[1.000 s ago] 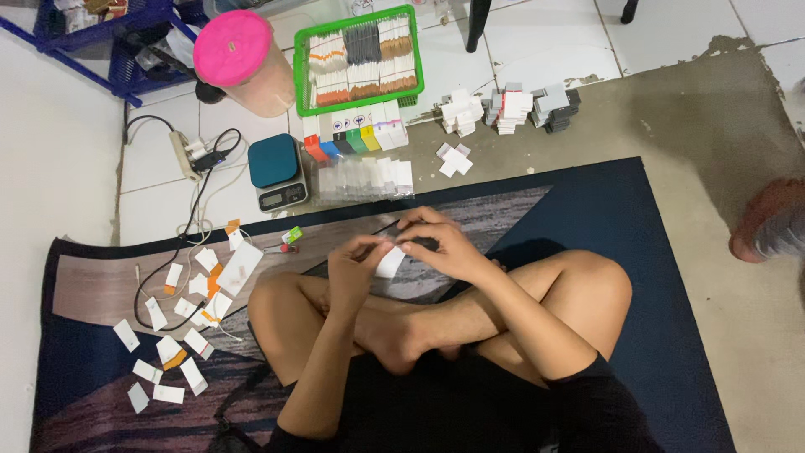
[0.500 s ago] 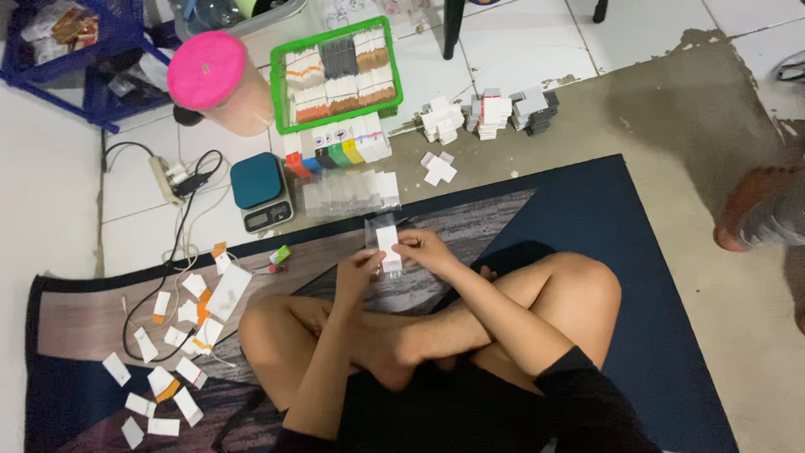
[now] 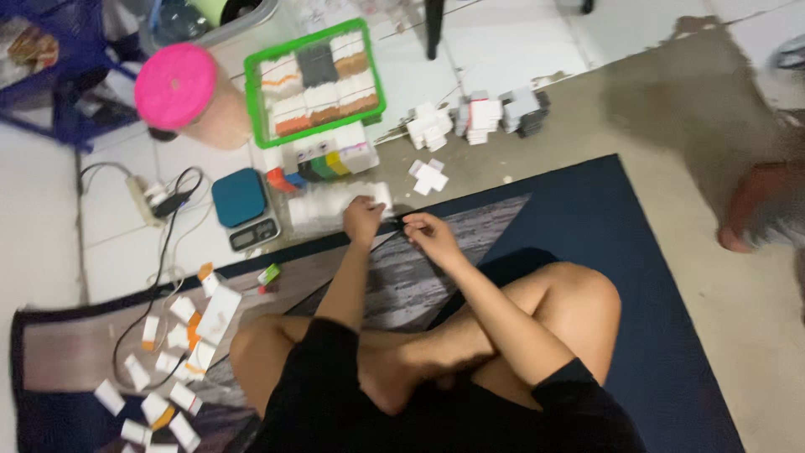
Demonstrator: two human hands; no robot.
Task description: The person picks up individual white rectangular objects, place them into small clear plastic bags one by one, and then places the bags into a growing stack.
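- Both hands have reached forward from the lap: left hand [image 3: 363, 220] now closes on a clear packet [image 3: 335, 204] at the mat's [image 3: 587, 218] far edge; right hand [image 3: 430, 236] curls loosely, grip unclear.
- Green tray [image 3: 314, 84] holds small boxes.

You have one view only, from the camera on your head, tilted steeply down over your crossed legs [image 3: 470, 335] to the dark blue mat [image 3: 604, 252] and the floor beyond. It faces forward and slightly left, so the green tray [image 3: 314, 126] sits near the top edge. Your lap fills the near bottom; the frame is motion-blurred. No second view overlaps it.
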